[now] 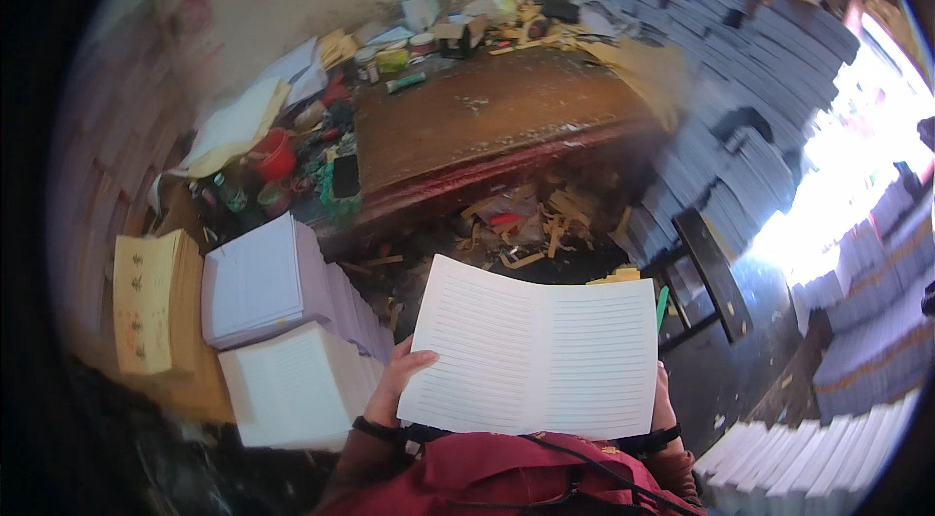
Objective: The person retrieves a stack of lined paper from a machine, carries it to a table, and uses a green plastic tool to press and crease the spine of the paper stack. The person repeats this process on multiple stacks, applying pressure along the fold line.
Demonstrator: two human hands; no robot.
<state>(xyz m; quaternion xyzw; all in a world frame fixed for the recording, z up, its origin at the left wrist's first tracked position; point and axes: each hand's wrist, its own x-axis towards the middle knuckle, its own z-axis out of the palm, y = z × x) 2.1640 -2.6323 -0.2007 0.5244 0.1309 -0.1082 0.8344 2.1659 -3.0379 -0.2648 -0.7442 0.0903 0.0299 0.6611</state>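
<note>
An unfolded set of white ruled paper sheets (539, 352) is spread in front of my red garment, with a crease down its middle. On its left edge lies my left hand (400, 373), thumb on top and the fingers hidden beneath. My right hand (663, 399) holds the right edge; the paper hides most of its fingers. Close by on the left stand a stack of white ruled sheets (285, 384) and a taller stack of pale sheets (256, 282). Beside them is a pile of yellow covers (150, 304) bearing writing.
A worn wooden table (467, 107) stands ahead, with scraps and jars along its back. A phone (345, 176) and a red cup (272, 154) lie at its left. Paper scraps (555, 224) litter the floor. A dark stool (712, 275) and tall paper stacks (752, 41) stand right.
</note>
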